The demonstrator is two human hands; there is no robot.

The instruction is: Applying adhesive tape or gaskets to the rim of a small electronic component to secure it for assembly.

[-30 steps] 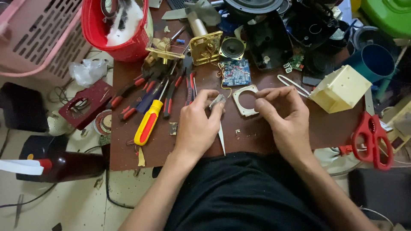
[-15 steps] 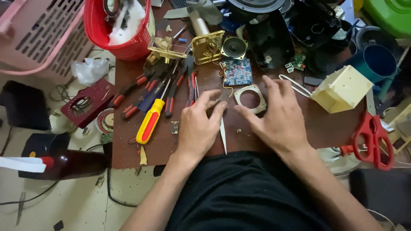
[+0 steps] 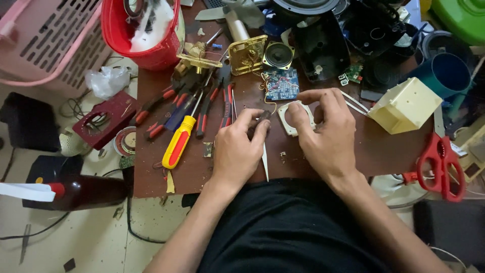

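Note:
My left hand [image 3: 240,149] rests on the brown table [image 3: 374,151] and pinches a small dark part [image 3: 262,117] between thumb and forefinger. A thin pale pointed tool [image 3: 264,161] sticks out under that hand. My right hand [image 3: 326,134] lies just to the right, its thumb and fingers on a pale square frame with a round hole [image 3: 290,119]. A small blue circuit board [image 3: 281,84] with wires lies just beyond the frame.
A yellow-handled screwdriver [image 3: 178,141] and several red-handled pliers [image 3: 204,108] lie left of my hands. A red bucket [image 3: 144,38] and pink basket [image 3: 48,45] stand at the back left. A cream plastic box [image 3: 404,103] and red scissors [image 3: 439,164] sit right. A small speaker [image 3: 277,54] is behind.
My right hand has spread over the pale frame and shifted slightly left. My left hand has kept its pinch and barely moved.

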